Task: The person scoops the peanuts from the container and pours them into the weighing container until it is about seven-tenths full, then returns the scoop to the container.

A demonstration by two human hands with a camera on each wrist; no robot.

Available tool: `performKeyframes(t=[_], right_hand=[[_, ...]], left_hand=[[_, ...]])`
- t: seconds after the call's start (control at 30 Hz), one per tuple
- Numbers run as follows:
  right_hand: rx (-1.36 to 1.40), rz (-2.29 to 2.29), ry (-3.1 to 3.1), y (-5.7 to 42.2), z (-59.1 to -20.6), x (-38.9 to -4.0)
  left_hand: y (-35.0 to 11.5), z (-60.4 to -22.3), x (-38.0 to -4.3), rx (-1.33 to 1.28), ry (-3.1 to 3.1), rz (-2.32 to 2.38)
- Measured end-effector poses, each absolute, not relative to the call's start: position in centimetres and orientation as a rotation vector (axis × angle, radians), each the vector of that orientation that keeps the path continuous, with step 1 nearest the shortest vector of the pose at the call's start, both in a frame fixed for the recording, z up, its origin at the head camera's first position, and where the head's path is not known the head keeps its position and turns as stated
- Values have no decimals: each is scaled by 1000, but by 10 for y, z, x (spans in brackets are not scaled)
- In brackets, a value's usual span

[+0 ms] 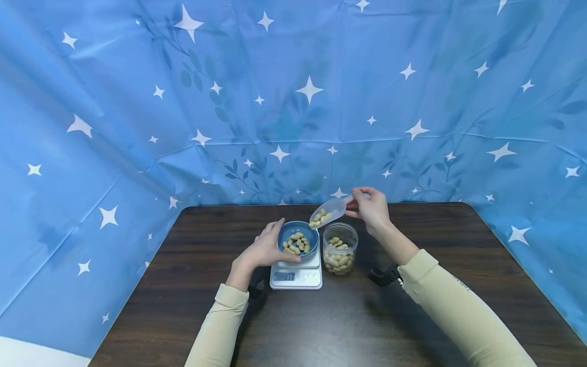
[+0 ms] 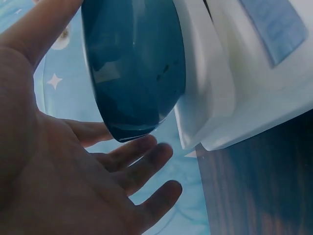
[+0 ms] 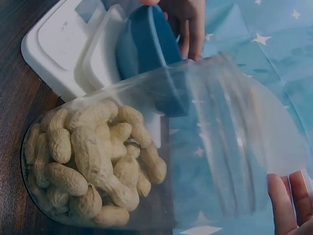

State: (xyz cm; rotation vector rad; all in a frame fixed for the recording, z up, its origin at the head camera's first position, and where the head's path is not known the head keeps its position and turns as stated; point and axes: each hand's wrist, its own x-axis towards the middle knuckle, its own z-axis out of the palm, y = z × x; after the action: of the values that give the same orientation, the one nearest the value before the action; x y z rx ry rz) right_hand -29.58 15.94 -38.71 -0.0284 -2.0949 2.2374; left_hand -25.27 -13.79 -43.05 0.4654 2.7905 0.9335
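Note:
A blue bowl [image 1: 298, 253] with several peanuts in it sits on a white kitchen scale [image 1: 310, 278]. My left hand [image 1: 267, 246] holds the bowl by its side, thumb along the near rim and fingers at the far left; the left wrist view shows the bowl's outer wall [image 2: 134, 68] between thumb and fingers. My right hand [image 1: 372, 208] pinches the handle of a translucent scoop [image 1: 337, 206] carrying several peanuts. The scoop's tip hangs over the bowl's right rim, tilted toward it. Below the scoop stands a clear jar [image 1: 340, 247], part filled with peanuts [image 3: 93, 156].
The scale and jar stand side by side on a dark wooden table [image 1: 367, 326]. A blue curtain with white stars [image 1: 293, 102] hangs behind the table's far edge. Black wrist straps [image 1: 385, 276] show at both wrists.

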Motion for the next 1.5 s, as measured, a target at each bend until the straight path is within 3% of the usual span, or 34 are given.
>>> performKeyframes(t=[0.67,1.5], right_hand=[[238,1634,-2289,125,-387,-296],[375,1776,-2156,162,-364,-276]], left_hand=[[-138,-435,-256,442,2720,976],[-135,-438,-254,506,2775,964]])
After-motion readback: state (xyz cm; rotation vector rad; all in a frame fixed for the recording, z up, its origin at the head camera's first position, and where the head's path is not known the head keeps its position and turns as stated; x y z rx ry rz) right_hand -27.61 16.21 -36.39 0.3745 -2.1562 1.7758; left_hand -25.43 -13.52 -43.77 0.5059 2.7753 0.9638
